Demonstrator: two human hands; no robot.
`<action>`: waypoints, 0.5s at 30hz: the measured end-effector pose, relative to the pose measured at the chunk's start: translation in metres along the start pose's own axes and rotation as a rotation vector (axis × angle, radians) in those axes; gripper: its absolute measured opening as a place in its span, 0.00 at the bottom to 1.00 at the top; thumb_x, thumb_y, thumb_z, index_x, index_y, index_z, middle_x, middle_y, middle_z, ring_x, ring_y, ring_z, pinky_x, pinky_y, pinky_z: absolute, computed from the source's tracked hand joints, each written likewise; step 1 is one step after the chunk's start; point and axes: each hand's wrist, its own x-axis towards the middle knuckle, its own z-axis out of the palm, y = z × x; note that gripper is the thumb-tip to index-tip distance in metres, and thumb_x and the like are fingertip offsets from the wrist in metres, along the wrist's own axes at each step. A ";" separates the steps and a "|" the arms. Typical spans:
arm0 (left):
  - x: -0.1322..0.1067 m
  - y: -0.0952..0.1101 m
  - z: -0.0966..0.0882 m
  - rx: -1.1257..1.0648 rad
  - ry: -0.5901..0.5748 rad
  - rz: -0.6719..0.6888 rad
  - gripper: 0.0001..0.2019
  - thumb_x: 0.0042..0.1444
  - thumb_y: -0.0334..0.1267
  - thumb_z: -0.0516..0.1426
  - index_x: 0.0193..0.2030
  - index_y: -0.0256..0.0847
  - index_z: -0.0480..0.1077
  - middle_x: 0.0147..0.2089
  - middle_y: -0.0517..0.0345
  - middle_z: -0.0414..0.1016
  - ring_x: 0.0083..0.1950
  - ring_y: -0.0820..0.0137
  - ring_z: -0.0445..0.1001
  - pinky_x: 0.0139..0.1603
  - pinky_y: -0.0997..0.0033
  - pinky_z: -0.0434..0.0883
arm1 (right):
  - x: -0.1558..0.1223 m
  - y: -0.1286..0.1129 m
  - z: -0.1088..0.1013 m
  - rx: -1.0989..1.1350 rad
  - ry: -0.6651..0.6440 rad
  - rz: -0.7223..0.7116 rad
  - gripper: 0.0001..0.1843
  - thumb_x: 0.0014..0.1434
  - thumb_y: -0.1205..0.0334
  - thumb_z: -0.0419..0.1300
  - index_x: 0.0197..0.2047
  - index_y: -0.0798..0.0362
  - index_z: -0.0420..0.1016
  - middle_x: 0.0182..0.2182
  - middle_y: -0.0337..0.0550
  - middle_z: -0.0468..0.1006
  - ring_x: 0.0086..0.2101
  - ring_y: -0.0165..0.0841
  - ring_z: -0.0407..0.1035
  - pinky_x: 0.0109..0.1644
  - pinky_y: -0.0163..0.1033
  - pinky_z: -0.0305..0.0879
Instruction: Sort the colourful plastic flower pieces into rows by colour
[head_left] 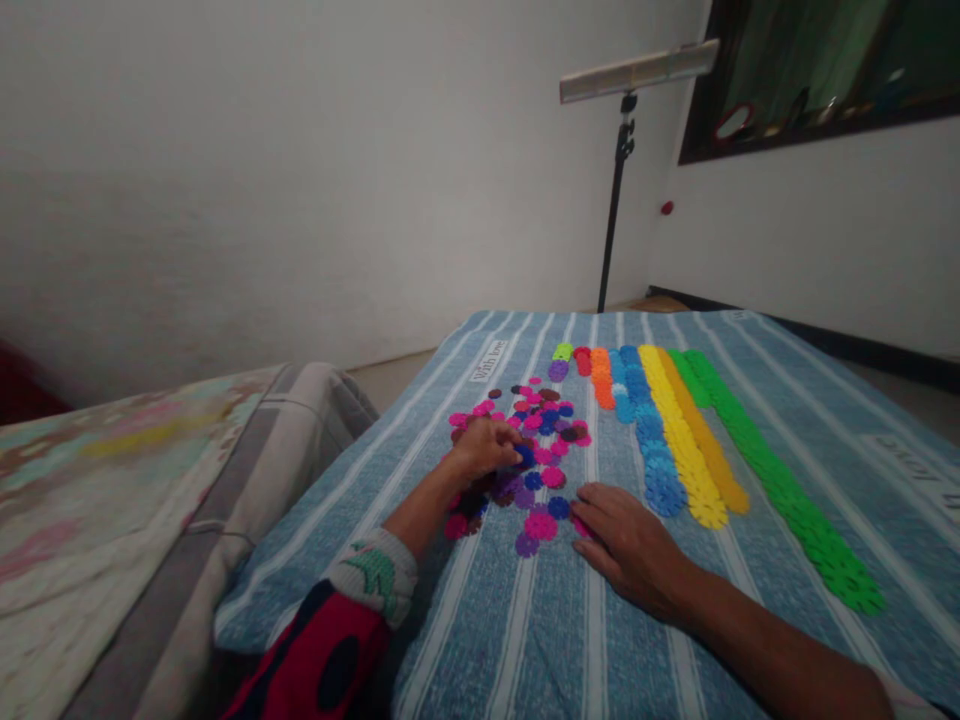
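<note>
A loose pile of pink, purple, dark blue and brown notched plastic discs [541,523] is spread over the striped cloth. My left hand [486,447] is over the pile's left side, its fingers pinched at the edge of a dark blue disc [525,456]. Lying low on the cloth at the pile's right edge, my right hand [630,540] has its fingers stretched out. Its fingertips partly cover a pink disc [581,525]. To the right are overlapping rows of discs sorted by colour: blue [664,490], yellow [686,440], amber [720,470] and green [795,500].
Shorter orange [601,378] and red [582,360] rows lie at the far end, beside a lime-green disc stack [562,352]. A bed or couch with a patterned cover [135,470] stands left. Behind the table rises a black stand [615,200] with a light bar.
</note>
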 end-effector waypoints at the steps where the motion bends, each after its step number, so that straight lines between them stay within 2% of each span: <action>1: 0.001 0.000 0.003 0.021 0.006 -0.008 0.10 0.35 0.28 0.62 0.30 0.35 0.74 0.17 0.71 0.61 0.21 0.79 0.58 0.24 0.77 0.55 | 0.000 0.000 0.000 0.001 0.002 0.000 0.11 0.59 0.67 0.59 0.47 0.55 0.72 0.46 0.54 0.74 0.48 0.45 0.69 0.50 0.52 0.70; 5: 0.002 0.001 0.008 0.146 0.011 0.003 0.15 0.36 0.29 0.62 0.35 0.34 0.78 0.19 0.69 0.64 0.23 0.78 0.60 0.25 0.77 0.55 | 0.000 0.000 0.000 0.012 -0.012 0.006 0.11 0.60 0.66 0.59 0.47 0.55 0.71 0.45 0.54 0.74 0.48 0.45 0.68 0.50 0.52 0.69; 9: 0.002 0.002 0.007 0.312 -0.020 0.021 0.18 0.38 0.30 0.62 0.40 0.36 0.79 0.22 0.67 0.66 0.25 0.76 0.63 0.27 0.76 0.58 | 0.001 0.000 0.000 0.029 -0.039 0.017 0.11 0.60 0.67 0.59 0.47 0.55 0.71 0.45 0.53 0.73 0.48 0.44 0.67 0.50 0.52 0.69; 15: 0.008 0.002 0.006 0.481 -0.050 0.064 0.16 0.39 0.31 0.62 0.39 0.39 0.78 0.21 0.68 0.66 0.27 0.75 0.66 0.28 0.77 0.59 | 0.003 0.001 0.000 0.041 -0.054 0.025 0.11 0.59 0.66 0.60 0.46 0.55 0.71 0.43 0.51 0.73 0.47 0.42 0.66 0.50 0.51 0.68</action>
